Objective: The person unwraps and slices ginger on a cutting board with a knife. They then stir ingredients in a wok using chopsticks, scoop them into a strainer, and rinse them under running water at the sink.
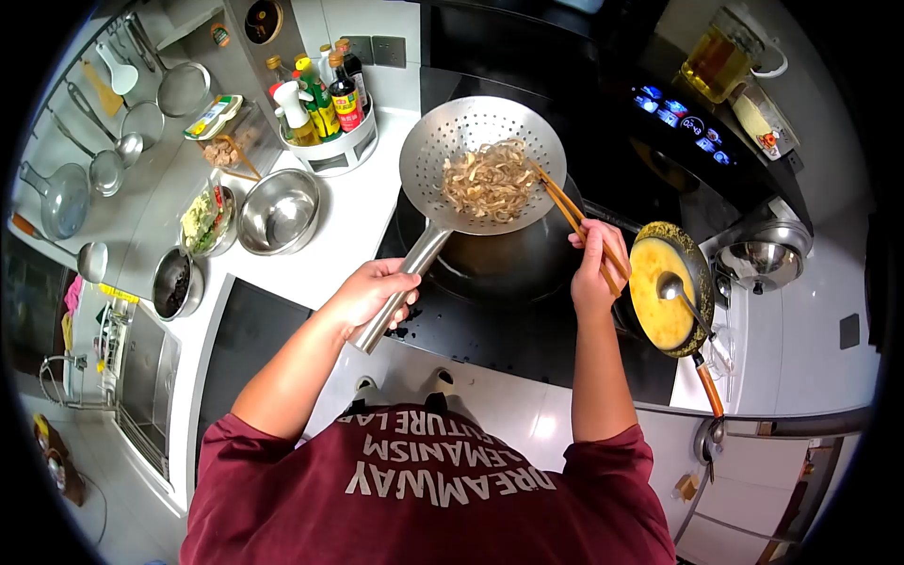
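Note:
My left hand is closed round the metal handle of a perforated strainer ladle, holding it over a dark wok on the stove. In the strainer's bowl lies a heap of brownish shredded food, perhaps mushroom or meat strips. A pair of wooden chopsticks is gripped in my right hand, their tips touching the right side of the heap. Just right of that hand sits a pan of yellow liquid with a ladle resting in it.
Left on the white counter are an empty steel bowl, a bowl of chopped vegetables, a bowl of dark pieces and a bottle rack. An oil jug stands back right. The orange-brown pan handle sticks out towards me.

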Tool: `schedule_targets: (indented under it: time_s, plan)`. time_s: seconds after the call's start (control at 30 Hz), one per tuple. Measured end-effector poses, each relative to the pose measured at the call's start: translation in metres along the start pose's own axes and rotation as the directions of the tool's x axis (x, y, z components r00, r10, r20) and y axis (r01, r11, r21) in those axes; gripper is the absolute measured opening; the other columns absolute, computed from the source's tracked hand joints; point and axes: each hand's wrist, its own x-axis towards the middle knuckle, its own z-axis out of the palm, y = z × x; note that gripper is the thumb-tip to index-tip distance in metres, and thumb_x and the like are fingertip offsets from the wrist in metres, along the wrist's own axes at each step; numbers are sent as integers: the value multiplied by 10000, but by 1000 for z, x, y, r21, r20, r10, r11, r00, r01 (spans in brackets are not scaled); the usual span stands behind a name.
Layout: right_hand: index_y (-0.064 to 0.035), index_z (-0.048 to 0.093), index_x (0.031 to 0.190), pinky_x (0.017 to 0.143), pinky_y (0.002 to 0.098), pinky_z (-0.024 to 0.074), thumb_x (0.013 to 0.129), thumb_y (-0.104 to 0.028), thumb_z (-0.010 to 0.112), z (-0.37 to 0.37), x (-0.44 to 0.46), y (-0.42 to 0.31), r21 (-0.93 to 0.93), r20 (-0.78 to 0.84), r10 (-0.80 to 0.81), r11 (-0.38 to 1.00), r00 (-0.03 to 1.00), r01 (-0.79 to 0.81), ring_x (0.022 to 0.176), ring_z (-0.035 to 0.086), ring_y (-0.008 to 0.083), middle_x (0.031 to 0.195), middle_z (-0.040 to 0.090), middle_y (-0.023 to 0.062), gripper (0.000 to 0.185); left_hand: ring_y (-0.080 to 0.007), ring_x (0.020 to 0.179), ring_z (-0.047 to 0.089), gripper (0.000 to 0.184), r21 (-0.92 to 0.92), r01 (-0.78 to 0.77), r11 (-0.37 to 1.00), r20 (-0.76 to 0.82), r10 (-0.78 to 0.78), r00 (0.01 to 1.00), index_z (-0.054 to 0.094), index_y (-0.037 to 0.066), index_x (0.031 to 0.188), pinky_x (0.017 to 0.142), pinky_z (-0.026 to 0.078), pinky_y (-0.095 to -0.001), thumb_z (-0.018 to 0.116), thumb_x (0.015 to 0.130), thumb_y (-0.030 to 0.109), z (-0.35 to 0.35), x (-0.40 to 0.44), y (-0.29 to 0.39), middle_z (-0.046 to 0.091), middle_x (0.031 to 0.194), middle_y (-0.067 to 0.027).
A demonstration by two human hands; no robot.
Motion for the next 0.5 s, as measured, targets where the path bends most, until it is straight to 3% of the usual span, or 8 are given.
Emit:
schedule_targets:
  time_s: [0.1, 0.17, 0.2, 0.3, 0.43, 0.5]
  plan:
    - [44, 627, 916, 637, 227, 500, 918, -12, 515, 0, -15, -5, -78, 31, 179, 981, 983, -176, 666, 601, 126, 870, 609, 96, 125, -94, 486, 516, 156, 59, 10, 998, -22, -8, 1000, 542, 57, 987, 404, 420, -218, 589, 888, 168, -8, 6, -11, 552, 701, -27]
    - [52, 625, 919, 626, 225, 502, 926, -41, 519, 1, -25, -14, -99, 32, 122, 988, 992, -118, 665, 606, 130, 846, 600, 100, 142, -95, 486, 519, 142, 115, 36, 993, -66, -28, 997, 544, 56, 969, 402, 423, -220, 591, 884, 159, -11, 8, -17, 552, 696, -25]
    - [52, 626, 918, 621, 227, 503, 926, -45, 521, 2, -27, -18, -110, 21, 116, 987, 993, -113, 664, 610, 131, 858, 606, 104, 143, -96, 478, 515, 117, 41, 55, 998, -35, -54, 998, 543, 56, 936, 401, 428, -224, 590, 880, 147, -18, 7, -18, 552, 689, -23]
    - [51, 625, 914, 613, 229, 503, 927, -45, 520, 9, -44, -28, -118, -22, 160, 980, 987, -162, 659, 610, 133, 874, 613, 109, 143, -94, 471, 511, 104, 200, 46, 979, -107, -24, 994, 544, 54, 898, 399, 430, -225, 589, 877, 145, -24, -1, -18, 551, 679, -21]
    - [50, 618, 911, 605, 229, 490, 930, -37, 508, 26, -54, -46, -147, -15, 160, 976, 987, -160, 652, 598, 128, 857, 603, 94, 142, -84, 460, 502, 102, 210, -47, 976, 80, 31, 996, 550, 49, 867, 392, 426, -222, 586, 876, 144, -48, 0, -9, 545, 667, -15]
    - [45, 618, 912, 610, 229, 490, 929, -47, 515, 31, -58, -55, -170, -28, 154, 973, 988, -157, 660, 601, 128, 854, 600, 89, 139, -83, 463, 498, 113, 232, -19, 973, 14, 16, 1000, 532, 58, 848, 393, 413, -216, 586, 873, 153, -39, -7, -4, 540, 664, -14]
